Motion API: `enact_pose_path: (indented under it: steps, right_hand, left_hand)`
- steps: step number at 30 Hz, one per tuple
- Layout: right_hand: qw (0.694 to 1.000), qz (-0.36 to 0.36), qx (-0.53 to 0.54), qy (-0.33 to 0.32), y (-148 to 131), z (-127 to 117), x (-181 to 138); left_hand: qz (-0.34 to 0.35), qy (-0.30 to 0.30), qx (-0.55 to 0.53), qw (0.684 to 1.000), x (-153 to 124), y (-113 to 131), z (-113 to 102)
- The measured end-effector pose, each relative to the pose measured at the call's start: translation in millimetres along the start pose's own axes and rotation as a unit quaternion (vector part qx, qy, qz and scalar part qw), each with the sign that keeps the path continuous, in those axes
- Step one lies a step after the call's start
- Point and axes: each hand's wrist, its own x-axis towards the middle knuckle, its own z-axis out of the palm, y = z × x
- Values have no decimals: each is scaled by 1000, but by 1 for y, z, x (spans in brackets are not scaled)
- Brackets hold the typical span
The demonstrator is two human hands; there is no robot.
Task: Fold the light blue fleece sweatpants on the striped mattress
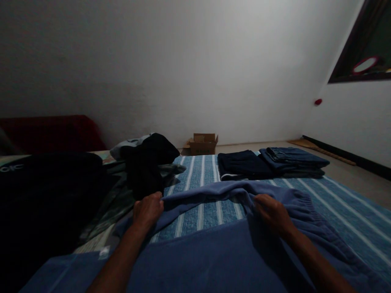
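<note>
A pair of blue trousers point(195, 260) with a gathered elastic waist lies spread across the bed, its waistband toward the right. My left hand point(149, 209) is closed on the far leg, around its lower part. Further right, my right hand point(271, 211) grips the same leg near the crotch, fingers bunched into the cloth. Between both hands the far leg is stretched and slightly creased, while the near leg lies flat in front of me. Striped bedding shows in the gap between the legs. A small whitish patch point(104, 252) sits near the lower end of the near leg.
Dark clothes point(45, 195) and a black garment point(146, 158) are heaped at the left. Folded dark trousers point(244, 162) and folded jeans point(293, 160) lie in piles on the blue striped bedding point(195, 219). A cardboard box point(203, 144) stands beyond the bed by the wall.
</note>
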Motion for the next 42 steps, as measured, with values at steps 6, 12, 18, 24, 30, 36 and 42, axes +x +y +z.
enact_pose_path:
  steps: [6,12,18,24,30,36,42]
  right_hand:
    - [990,99,-98,-26,18,2,44]
    - [976,163,-131,-65,31,6,80]
    - [970,161,-119,-138,47,6,97]
    - [962,178,-125,-166,52,3,102]
    - [967,173,-157,-106,42,-14,93]
    - [978,106,-180,-23,20,-39,36]
    - [985,-23,-172,11,-24,-43,-74]
  left_hand:
    - [-1,32,-71,997,10,-7,-14]
    - [18,39,-116,992,20,-12,-19]
    - [78,10,-137,987,24,-20,-23]
    - [66,-4,-85,994,25,-21,-34]
    - [18,50,-22,998,28,-22,-44]
    - [-4,120,-16,993,-5,-36,-63]
    - [-88,129,-36,987,-56,-94,-29]
